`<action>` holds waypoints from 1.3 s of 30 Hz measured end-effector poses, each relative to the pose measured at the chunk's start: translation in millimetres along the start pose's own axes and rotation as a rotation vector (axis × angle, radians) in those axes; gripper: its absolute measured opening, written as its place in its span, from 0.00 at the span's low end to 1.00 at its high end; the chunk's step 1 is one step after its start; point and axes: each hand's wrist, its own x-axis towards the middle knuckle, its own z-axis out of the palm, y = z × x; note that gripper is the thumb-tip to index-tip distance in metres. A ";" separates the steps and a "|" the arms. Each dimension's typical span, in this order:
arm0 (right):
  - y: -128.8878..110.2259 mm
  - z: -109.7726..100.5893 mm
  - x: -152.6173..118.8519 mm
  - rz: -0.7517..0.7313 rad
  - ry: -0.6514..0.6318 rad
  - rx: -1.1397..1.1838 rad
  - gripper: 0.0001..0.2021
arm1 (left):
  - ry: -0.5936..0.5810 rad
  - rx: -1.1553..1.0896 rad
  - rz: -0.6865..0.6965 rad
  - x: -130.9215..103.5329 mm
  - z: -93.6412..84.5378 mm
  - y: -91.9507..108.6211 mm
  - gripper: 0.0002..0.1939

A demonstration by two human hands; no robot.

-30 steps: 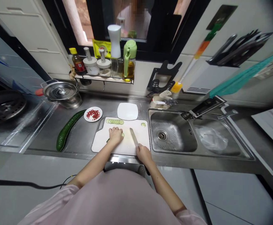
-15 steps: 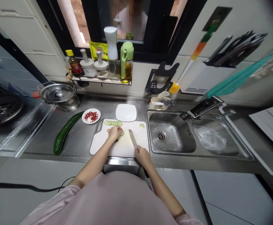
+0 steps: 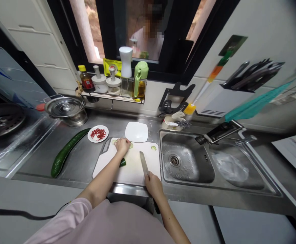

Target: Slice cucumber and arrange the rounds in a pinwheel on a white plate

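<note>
My left hand (image 3: 122,146) reaches over the row of cucumber slices (image 3: 131,145) along the back edge of the white cutting board (image 3: 135,173); its fingers are bent down onto them, and whether a slice is between them is hidden. A cut piece of cucumber (image 3: 123,162) lies beside my left forearm. My right hand (image 3: 153,183) is closed around a knife (image 3: 143,163), its blade pointing away over the board. A small end slice (image 3: 153,148) rests at the board's back right. Behind the board sits a white square plate (image 3: 136,132).
Left of the board are a whole cucumber (image 3: 68,153), a plate of red pieces (image 3: 98,134) and a lidded pot (image 3: 70,110). The sink (image 3: 188,159) with its faucet (image 3: 214,134) is on the right. A shelf (image 3: 112,96) holds bottles and jars.
My left hand has moved away from me, from the middle of the board to the slice row, uncovering the cucumber piece. My right hand still holds the knife. The view has tilted up slightly.
</note>
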 end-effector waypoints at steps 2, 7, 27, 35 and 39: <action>0.2 -0.1 0.6 0.005 -0.005 0.006 0.16 | 0.003 0.012 0.007 2.2 1.9 -1.2 0.06; -0.4 -2.3 0.7 0.010 -0.006 0.017 0.15 | 0.014 0.003 0.027 5.1 7.3 -4.3 0.06; 0.4 -3.2 4.1 -0.027 -0.025 -0.004 0.16 | 0.166 -0.268 -0.038 -60.5 -23.5 -28.0 0.14; 0.7 -5.3 7.7 -0.068 -0.024 -0.028 0.16 | -0.075 -0.070 0.215 -121.1 -22.7 -72.1 0.26; 1.0 -4.8 9.7 -0.079 -0.015 -0.027 0.17 | -0.112 -0.101 0.237 -118.9 -22.0 -80.6 0.27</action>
